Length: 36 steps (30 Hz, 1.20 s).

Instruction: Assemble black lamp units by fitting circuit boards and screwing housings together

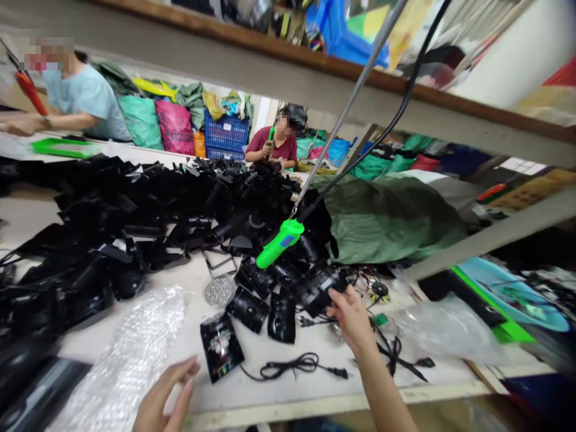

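Observation:
My right hand (350, 315) reaches forward over the white worktable (288, 402) and closes its fingers on a black plastic housing (318, 287). My left hand (164, 401) hovers low near the table's front edge, fingers apart and holding nothing, beside a sheet of bubble wrap (130, 354). A black part with coloured wires (220, 345) lies just right of that hand. A green electric screwdriver (279, 243) hangs on a cable above the parts.
A big heap of black plastic parts (148, 204) covers the table's left and middle. A black power cord (299, 365) lies near the front. A green sack (387, 219) sits at the right. Two other people (76, 96) (279, 141) work at the far side.

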Each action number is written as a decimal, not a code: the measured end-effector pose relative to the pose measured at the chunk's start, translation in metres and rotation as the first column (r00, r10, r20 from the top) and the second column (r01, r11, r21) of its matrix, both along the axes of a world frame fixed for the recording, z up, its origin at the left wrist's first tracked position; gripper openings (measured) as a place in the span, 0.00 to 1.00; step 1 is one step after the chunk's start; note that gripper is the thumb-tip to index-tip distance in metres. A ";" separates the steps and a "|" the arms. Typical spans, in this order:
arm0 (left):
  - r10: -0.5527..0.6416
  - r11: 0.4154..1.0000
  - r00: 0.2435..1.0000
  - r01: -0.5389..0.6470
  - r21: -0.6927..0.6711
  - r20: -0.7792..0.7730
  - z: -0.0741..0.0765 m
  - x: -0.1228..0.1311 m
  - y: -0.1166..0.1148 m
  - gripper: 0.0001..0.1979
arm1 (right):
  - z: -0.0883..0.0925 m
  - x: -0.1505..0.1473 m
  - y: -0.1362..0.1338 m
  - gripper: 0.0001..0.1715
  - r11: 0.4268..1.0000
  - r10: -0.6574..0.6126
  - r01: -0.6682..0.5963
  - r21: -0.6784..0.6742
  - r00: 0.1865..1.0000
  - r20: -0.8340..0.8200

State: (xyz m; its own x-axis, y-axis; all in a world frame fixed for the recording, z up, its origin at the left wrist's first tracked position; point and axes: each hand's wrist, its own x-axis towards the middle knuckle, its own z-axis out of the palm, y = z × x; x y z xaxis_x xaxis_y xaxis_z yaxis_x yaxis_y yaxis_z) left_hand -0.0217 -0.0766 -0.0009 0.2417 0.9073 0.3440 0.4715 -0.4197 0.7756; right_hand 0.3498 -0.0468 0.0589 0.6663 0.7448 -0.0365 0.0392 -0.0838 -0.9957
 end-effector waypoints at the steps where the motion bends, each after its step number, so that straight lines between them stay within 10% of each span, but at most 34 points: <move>1: -0.090 0.996 0.996 0.089 -0.016 -0.024 0.011 0.005 0.005 0.17 | -0.001 -0.017 -0.016 0.24 0.996 0.088 -0.089 -0.019 0.995 -0.038; 8: -0.456 0.822 0.878 0.478 -0.309 0.144 0.046 0.056 0.026 0.31 | -0.015 -0.124 -0.066 0.26 0.931 0.363 -0.364 -0.026 0.931 -0.037; 18: -0.123 0.722 0.830 0.451 -0.525 0.545 0.022 0.035 0.015 0.15 | -0.033 -0.168 -0.085 0.29 0.753 0.620 -0.648 0.114 0.757 0.207; 23: 0.338 0.388 0.541 0.666 -0.638 0.770 0.018 0.036 0.004 0.19 | -0.029 -0.174 -0.084 0.30 0.737 0.655 -0.669 0.100 0.743 0.138; 28: 0.466 0.121 0.378 0.869 -0.481 0.800 0.005 0.029 -0.005 0.15 | -0.031 -0.185 -0.091 0.29 0.739 0.656 -0.672 0.041 0.732 0.184; 32: 0.473 0.162 0.403 0.835 -0.526 0.784 -0.001 0.033 -0.014 0.10 | -0.036 -0.198 -0.096 0.31 0.737 0.668 -0.675 0.021 0.733 0.130; 36: 0.424 0.346 0.531 0.653 -0.673 0.733 0.003 0.038 -0.023 0.15 | -0.045 -0.207 -0.104 0.43 0.697 0.717 -0.717 0.030 0.696 -0.038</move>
State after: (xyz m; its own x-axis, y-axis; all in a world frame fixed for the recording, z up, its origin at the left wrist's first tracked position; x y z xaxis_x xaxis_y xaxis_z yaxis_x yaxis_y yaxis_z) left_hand 0.0162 -0.0999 0.0017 0.5355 0.7045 -0.4658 -0.4421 0.7037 0.5562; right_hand 0.1432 -0.1511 0.0143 -0.0719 0.9966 -0.0391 0.0394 -0.0363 -0.9986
